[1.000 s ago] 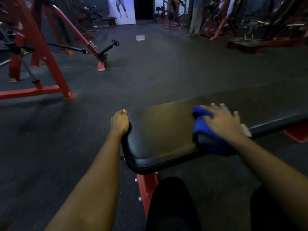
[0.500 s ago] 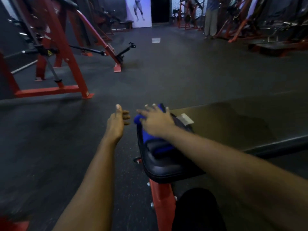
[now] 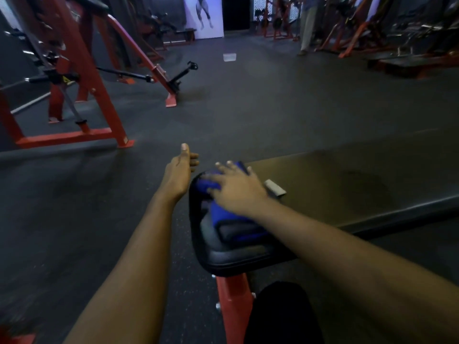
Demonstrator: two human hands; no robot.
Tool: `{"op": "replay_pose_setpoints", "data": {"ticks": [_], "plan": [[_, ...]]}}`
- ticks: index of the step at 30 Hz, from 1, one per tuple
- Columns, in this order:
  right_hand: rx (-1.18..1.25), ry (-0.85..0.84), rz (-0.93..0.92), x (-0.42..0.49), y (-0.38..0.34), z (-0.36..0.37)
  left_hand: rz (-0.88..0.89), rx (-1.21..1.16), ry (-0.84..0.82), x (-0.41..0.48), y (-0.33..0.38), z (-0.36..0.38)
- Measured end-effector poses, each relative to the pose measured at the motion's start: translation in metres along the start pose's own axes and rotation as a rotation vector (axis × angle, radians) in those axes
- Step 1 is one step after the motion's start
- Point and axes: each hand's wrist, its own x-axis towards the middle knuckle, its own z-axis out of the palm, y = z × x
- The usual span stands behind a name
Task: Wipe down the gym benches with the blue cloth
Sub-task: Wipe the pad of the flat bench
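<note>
Two bare hands work at the rounded near end of the black bench [image 3: 347, 192]. The right hand [image 3: 236, 188] lies flat on the blue cloth [image 3: 224, 216], fingers straight and spread apart, pressing it onto the pad right at the curve of the end. A second ago that hand and the cloth were farther along the pad toward 3 o'clock, so both have swept across to the end. The left hand [image 3: 181, 170] gripped the pad's end then. Now it is off the pad, in the air just beside the end at 9 o'clock of the cloth, thumb up and fingers loosely curled on nothing. Half a second ago the layout was nearly as it is now. A small white tag [image 3: 274, 187] lies on the pad at 3 o'clock of the right hand and has travelled with the cloth.

The cloth reaches the pad's end edge at 9 o'clock and comes near the front edge at 6 o'clock, while the pad runs on toward 3 o'clock. Below the end stands the red bench leg [image 3: 233, 309], with a dark-clothed knee [image 3: 280, 316] just beside it. Dark rubber floor [image 3: 273, 108] spreads open from 10 to 2 o'clock. A red machine frame [image 3: 82, 100] stands well apart at 10 o'clock. More red machines [image 3: 360, 33] stand far off at 1 o'clock beside a person's legs [image 3: 308, 28], and a poster [image 3: 203, 16] hangs at 12 o'clock.
</note>
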Motion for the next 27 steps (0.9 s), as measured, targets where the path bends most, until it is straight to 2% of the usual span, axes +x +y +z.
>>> {"op": "replay_pose_setpoints", "data": {"ticks": [5,7,8,11,14,15,17,20,22,24,27], "plan": [[0.011,0.097,0.453,0.002,0.186,-0.054,0.047,0.369,-0.214,0.0,0.036,0.057],[0.026,0.101,0.625,-0.018,0.232,-0.071,0.052,0.523,-0.3,-0.004,0.053,0.078],[0.004,0.099,0.639,-0.026,0.238,-0.073,0.047,0.59,-0.337,-0.005,0.06,0.087],[-0.068,0.117,0.428,-0.038,0.191,-0.053,0.016,0.683,-0.392,-0.002,0.067,0.108],[-0.062,0.081,0.184,-0.053,0.128,-0.032,-0.002,0.704,-0.325,0.006,0.064,0.114],[-0.034,0.065,0.155,-0.055,0.131,-0.034,0.0,0.715,-0.311,0.01,0.065,0.116],[0.017,0.042,0.201,-0.055,0.17,-0.048,-0.004,0.733,-0.311,0.013,0.067,0.116],[0.02,0.086,0.512,-0.069,0.261,-0.075,0.01,0.762,-0.342,0.012,0.07,0.115],[0.025,0.136,0.678,-0.085,0.286,-0.078,-0.001,0.747,-0.387,0.009,0.071,0.109],[0.002,0.163,0.654,-0.086,0.252,-0.067,-0.016,0.707,-0.427,0.007,0.07,0.101],[0.013,0.177,0.454,-0.08,0.123,-0.033,-0.045,0.649,-0.46,0.012,0.069,0.092]]}}
